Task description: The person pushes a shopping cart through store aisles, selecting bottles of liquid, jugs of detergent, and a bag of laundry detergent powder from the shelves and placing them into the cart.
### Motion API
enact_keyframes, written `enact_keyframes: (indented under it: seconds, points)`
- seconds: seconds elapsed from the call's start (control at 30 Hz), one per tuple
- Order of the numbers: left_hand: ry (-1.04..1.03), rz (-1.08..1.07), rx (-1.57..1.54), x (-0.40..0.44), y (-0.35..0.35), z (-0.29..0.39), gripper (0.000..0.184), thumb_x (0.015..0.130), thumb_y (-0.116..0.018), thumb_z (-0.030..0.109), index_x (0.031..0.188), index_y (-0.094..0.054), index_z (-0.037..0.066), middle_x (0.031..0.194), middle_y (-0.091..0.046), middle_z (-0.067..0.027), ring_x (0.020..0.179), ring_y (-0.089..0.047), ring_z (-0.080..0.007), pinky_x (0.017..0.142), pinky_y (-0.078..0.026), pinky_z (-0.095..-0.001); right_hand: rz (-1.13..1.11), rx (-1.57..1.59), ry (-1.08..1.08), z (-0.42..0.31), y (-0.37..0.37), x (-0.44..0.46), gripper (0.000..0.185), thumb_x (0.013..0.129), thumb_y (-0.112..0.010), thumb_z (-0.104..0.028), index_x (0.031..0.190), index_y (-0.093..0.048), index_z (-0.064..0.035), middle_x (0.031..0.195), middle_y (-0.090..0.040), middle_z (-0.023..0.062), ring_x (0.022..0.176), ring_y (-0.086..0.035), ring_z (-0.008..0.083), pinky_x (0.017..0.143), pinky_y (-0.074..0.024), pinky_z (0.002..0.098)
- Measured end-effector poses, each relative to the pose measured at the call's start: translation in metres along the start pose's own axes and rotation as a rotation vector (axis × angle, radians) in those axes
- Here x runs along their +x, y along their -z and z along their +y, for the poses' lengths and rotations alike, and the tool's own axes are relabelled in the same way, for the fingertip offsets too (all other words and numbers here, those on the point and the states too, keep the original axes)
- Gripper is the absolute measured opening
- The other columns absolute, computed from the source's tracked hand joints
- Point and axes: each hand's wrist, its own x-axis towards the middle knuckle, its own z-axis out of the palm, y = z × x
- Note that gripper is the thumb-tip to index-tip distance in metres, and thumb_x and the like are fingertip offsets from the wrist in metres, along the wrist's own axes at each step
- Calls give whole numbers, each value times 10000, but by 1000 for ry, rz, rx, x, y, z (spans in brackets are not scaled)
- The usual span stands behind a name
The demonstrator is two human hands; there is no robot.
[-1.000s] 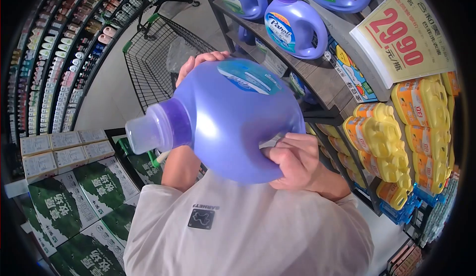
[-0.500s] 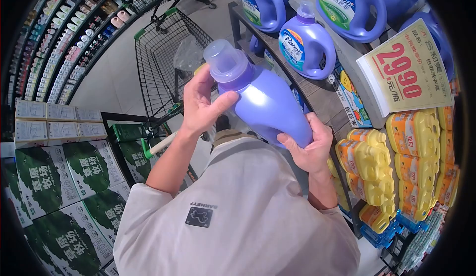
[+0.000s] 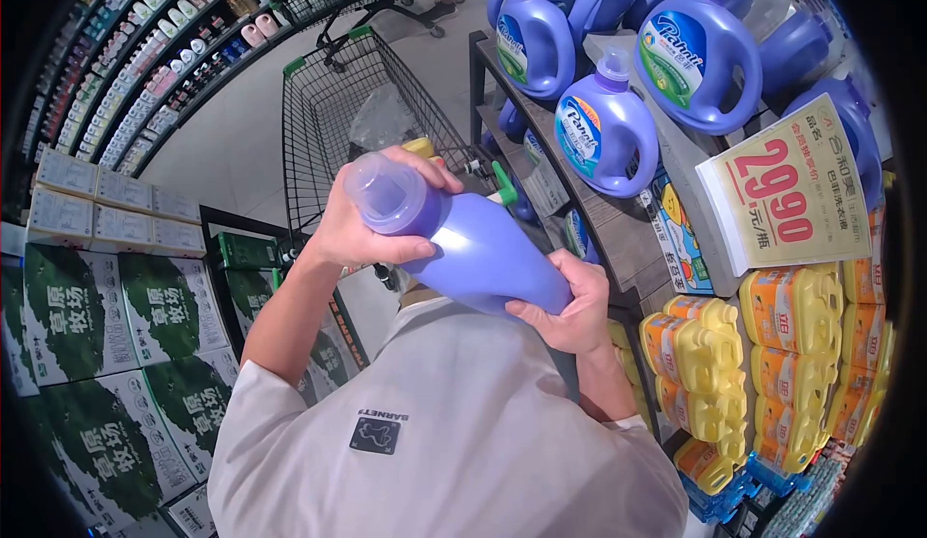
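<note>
At the near end of the wire shopping cart, a purple bottle is held aslant in front of the light grey shirt, between both bare hands. The left hand wraps the neck and shoulder, its thumb pressed along the near face below the translucent cap and its other fingers curled over the far side. The right hand pinches the lower end, thumb on the near face and fingers bent round behind; whether any pass through a handle, I cannot tell. Spreading the grip to both ends probably steadies a full, heavy body whose rounded plastic looks glossy and slick. In the cart sits a crumpled clear plastic bag, limp against the stiff black mesh. To the cart's right, similar looped-handle bottles stand upright on a wood-grained shelf, labels outward, presumably so shoppers can read them; the flat price sign leans at the shelf's edge, likely for the same reason. Nearer than that shelf, and right of the cart, ribbed yellow jugs are stacked tightly. Left of the cart, square-edged green-and-white cartons form a block, their flat sides suiting close stacking.
</note>
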Motion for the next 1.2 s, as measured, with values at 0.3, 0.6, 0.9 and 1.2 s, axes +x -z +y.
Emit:
enact_keyframes:
  seconds: [0.3, 0.6, 0.9, 1.2]
  points:
    - [-88, -284, 1263, -8, 48, 111, 837, 541, -843, 234, 1287, -551, -6, 1221, -589, -87, 1094, -587, -266, 900, -490, -380, -150, 56, 34, -4, -49, 56, 312, 705, -889, -134, 830, -628, -15, 687, -672, 38, 558, -598, 79, 529, -429, 211]
    - [147, -762, 1978, -9, 100, 102, 659, 675, -768, 159, 1227, -519, -100, 1027, -615, -146, 935, -627, -234, 850, -485, -349, -249, 85, 139, 7, -117, 117, 316, 698, -880, -99, 879, -642, 4, 711, -688, 83, 609, -683, 162, 572, -504, 266]
    - [274, -833, 1824, 19, 222, 54, 299, 723, -661, -1, 996, -552, -55, 834, -637, -142, 807, -667, -297, 725, -525, -372, -174, 25, 153, 73, -192, 202, 310, 727, -855, -182, 908, -646, -41, 730, -702, 110, 655, -699, 251, 593, -538, 307]
    - [536, -1189, 1811, 80, 310, -59, 212, 620, -720, 63, 828, -695, 36, 821, -698, -122, 808, -699, -296, 713, -548, -374, 56, -198, 34, 180, -236, 244, 440, 765, -798, -168, 1138, -603, -40, 1087, -687, 157, 1015, -668, 310, 841, -530, 388]
